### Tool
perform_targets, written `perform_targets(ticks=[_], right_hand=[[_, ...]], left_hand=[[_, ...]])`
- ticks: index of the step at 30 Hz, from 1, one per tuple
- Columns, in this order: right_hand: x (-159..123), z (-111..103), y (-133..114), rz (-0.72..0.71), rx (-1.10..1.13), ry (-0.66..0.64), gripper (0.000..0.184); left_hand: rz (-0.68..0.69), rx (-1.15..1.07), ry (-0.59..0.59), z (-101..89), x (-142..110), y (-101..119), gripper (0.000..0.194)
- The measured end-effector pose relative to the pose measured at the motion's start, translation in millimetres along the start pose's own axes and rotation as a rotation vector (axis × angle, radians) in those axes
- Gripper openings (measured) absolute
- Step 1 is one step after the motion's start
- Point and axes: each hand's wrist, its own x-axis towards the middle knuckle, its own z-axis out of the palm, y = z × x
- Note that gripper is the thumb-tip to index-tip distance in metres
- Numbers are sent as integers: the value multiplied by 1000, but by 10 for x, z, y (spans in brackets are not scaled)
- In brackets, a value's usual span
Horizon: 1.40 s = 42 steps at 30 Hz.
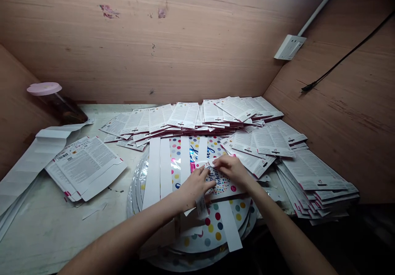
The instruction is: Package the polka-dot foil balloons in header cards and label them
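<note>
A printed cardboard packet (228, 189) with blue lettering and coloured dots lies under both my hands, on a stack of round foil balloons (212, 225) with a polka-dot print. My left hand (194, 188) rests on the packet's left part, its fingers spread. At the packet's upper edge, my right hand (231, 168) has thumb and fingers pinched together on that edge. A clear strip (202, 207) hangs beside my left wrist. White paper strips (166, 164) lie across the balloons; another strip (230, 225) sticks out toward me.
Many flat white packets (185, 114) are heaped along the back, and more form a pile (314, 172) at the right. Several packets (88, 168) lie at the left, near a folded paper strip (40, 151). A pink-lidded jar (58, 102) leans in the left corner. Wooden panels enclose the table.
</note>
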Motion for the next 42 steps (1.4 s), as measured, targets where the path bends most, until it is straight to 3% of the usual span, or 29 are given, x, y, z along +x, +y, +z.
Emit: perform_targets(ticks=[3,6,9,12,14,17,19,23,26,29,34,42], right_hand=[[-307,156,32,-60,-41,36,16],[-563,225,11,-102,-104,47,23],[-952,103,-119,-203,-237,-76,31],[-1456,-37,-268,-223,-348,-281,66],[-1740,-38,-316,-247,-429,-261,77],[-1902,42,-346,-414,-439,-123,57],[-1788,54,-396,-451,-338,-34,47],[-1148,-69,-478,-241,-161,140,22],[-610,-114,-330,-77,-123,157,13],[-297,-40,-55,6,-94,118,18],[-242,94,193,36,-76,108,22],[-237,114,192,68,-82,109,12]], left_hand=[[-51,-77,-4,-57,13,59,67],[-117,-88,-147,-97,54,75,92],[-133,-58,-243,-118,94,57,86],[-131,-60,-233,-125,108,43,80],[-119,-65,-218,-118,111,34,80],[-80,-50,-223,-101,125,9,82],[-49,-46,-239,-97,136,-16,84],[-18,-107,-215,-89,139,-76,85],[8,-154,-162,-62,136,-121,80],[36,-200,-115,-39,128,-154,75],[50,-311,-33,-44,67,-164,62],[36,-304,-28,-52,28,-154,78]])
